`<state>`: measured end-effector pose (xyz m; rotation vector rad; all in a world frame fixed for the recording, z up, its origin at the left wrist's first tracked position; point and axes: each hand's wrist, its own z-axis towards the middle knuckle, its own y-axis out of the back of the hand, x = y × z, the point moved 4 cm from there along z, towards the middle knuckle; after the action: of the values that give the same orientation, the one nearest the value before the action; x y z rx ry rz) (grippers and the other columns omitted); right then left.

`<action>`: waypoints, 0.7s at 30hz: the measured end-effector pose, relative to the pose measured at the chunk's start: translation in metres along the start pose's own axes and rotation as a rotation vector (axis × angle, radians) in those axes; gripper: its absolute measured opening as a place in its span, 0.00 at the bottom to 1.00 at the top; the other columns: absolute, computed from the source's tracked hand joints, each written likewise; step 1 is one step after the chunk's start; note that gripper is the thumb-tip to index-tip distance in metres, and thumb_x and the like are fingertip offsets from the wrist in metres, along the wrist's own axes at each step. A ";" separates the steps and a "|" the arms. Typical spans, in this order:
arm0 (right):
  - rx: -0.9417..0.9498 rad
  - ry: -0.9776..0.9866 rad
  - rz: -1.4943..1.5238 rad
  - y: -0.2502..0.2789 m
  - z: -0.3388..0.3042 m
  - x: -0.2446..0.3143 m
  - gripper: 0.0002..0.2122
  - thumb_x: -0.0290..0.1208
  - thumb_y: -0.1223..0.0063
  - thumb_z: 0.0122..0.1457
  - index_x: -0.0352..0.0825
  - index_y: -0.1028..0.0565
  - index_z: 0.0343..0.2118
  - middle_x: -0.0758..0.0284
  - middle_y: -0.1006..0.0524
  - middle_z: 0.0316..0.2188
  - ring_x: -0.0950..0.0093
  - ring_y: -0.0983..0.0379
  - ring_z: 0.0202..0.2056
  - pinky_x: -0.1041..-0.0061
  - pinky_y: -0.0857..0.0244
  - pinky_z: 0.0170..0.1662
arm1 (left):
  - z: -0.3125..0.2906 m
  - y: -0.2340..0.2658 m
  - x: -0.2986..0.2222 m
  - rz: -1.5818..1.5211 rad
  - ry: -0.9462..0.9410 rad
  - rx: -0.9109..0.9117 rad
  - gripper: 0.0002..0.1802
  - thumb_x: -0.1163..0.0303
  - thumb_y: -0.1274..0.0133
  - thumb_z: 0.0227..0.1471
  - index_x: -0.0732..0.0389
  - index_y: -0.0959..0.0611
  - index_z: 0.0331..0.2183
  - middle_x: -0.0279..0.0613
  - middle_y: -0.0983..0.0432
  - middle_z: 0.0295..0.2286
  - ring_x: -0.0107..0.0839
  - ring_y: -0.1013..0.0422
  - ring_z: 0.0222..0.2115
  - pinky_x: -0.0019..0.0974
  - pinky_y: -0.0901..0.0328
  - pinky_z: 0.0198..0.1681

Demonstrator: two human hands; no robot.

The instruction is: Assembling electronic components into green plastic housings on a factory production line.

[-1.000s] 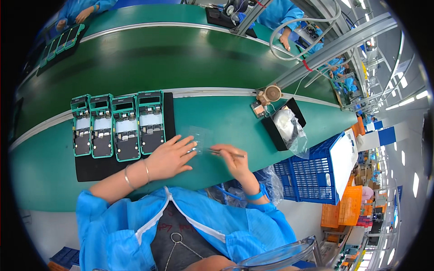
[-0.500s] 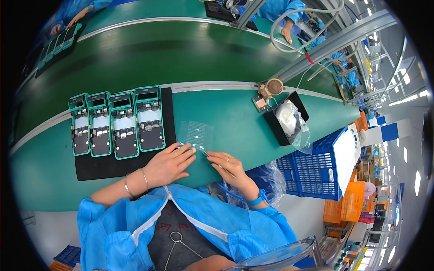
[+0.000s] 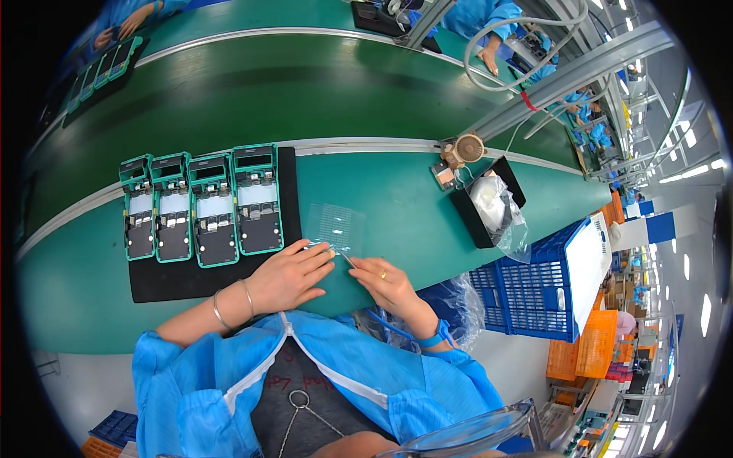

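My left hand [image 3: 286,276] lies with its fingers stretched out over the near edge of a clear sheet [image 3: 336,224] marked with rows of small pieces. Beside it, my right hand [image 3: 388,286] is closed on thin metal tweezers [image 3: 350,262], whose tips point at the sheet's near edge; most of the tool is hidden by the fingers. To the left, several green-framed device housings [image 3: 258,212] stand side by side on a black mat [image 3: 289,183]. Whether a small piece sits between the tweezer tips cannot be made out.
A black box [image 3: 472,221] with a white bag in it stands at the right, near a round brown device [image 3: 467,148]. Below is a blue crate [image 3: 527,294]. Past a metal rail runs a green belt [image 3: 321,91], with co-workers' hands [image 3: 489,59] beyond it.
The scene has shifted slightly in view. My right hand has turned a little, and less of the tweezers shows. The left hand stays on the sheet.
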<state>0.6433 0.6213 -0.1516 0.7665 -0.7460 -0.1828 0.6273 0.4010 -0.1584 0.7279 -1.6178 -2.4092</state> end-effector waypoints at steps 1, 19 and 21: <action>0.031 0.064 -0.097 -0.002 -0.001 0.002 0.15 0.16 0.41 0.51 0.28 0.22 0.44 0.53 0.22 0.47 0.57 0.23 0.44 0.64 0.26 0.45 | -0.001 0.001 0.000 -0.006 0.002 -0.005 0.31 0.58 0.41 0.52 0.64 0.25 0.54 0.50 0.32 0.56 0.44 0.40 0.61 0.51 0.46 0.64; -0.030 0.385 0.015 -0.050 0.143 0.002 0.15 0.17 0.40 0.49 0.28 0.22 0.42 0.54 0.21 0.44 0.57 0.23 0.42 0.66 0.25 0.42 | -0.057 0.076 0.028 0.224 0.293 -0.408 0.20 0.75 0.39 0.45 0.68 0.19 0.44 0.48 0.24 0.46 0.47 0.30 0.51 0.47 0.32 0.52; -0.029 0.363 0.022 -0.049 0.141 0.001 0.15 0.16 0.39 0.50 0.28 0.22 0.42 0.54 0.21 0.44 0.57 0.22 0.42 0.66 0.25 0.42 | -0.059 0.074 0.031 0.198 0.311 -0.402 0.20 0.75 0.39 0.46 0.67 0.19 0.44 0.47 0.25 0.47 0.47 0.30 0.51 0.47 0.33 0.52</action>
<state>0.5541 0.5064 -0.1166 0.7383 -0.4062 -0.0318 0.6175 0.3106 -0.1189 0.7756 -0.9972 -2.2390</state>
